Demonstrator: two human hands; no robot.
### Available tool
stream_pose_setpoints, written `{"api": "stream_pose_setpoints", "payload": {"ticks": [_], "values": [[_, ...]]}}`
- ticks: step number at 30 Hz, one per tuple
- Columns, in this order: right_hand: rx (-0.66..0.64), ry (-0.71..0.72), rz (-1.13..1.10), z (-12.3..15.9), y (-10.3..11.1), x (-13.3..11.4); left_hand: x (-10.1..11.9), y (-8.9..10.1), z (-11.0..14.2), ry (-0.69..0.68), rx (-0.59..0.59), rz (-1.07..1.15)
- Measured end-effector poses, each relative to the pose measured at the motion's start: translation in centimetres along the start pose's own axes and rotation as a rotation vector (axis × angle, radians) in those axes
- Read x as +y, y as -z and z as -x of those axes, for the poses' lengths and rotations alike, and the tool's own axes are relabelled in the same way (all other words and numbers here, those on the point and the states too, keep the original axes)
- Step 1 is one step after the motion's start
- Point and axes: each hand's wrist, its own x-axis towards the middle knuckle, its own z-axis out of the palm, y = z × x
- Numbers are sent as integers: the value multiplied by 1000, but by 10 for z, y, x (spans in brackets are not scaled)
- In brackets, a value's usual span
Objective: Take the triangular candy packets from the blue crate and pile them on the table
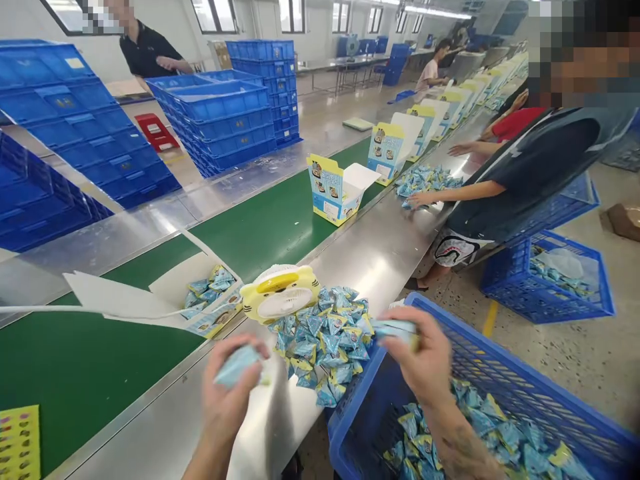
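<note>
My left hand [233, 373] is closed around a light-blue snack packet [239, 365] above the metal ledge, somewhat blurred. Over the corner of the blue crate, my right hand [420, 347] grips another small blue packet [396, 329], its outline smeared by motion. Between my hands lies a heap of blue and yellow triangular packets [327, 333] on the metal ledge. Behind the heap stands a yellow, animal-faced fan-like object [280, 293]. To the left, an open carton [215, 320] on the green belt holds several packets.
A blue crate [345, 427] with more packets stands against the ledge at the lower right. Open printed cartons [327, 193] line the green belt [260, 227]. A co-worker [530, 167] reaches over another heap on the right. Stacked blue crates [220, 120] stand beyond the belt.
</note>
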Motion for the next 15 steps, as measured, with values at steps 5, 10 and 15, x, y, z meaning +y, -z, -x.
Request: {"api": "stream_pose_setpoints", "payload": {"ticks": [5, 10, 15], "values": [[-313, -195, 219, -28, -34, 53, -79, -64, -31, 344, -115, -438], [-141, -279, 351, -9, 58, 119, -127, -82, -27, 452, -246, -517], [-203, -657, 860, 101, 222, 243, -132, -57, 25, 838, -136, -736]]}}
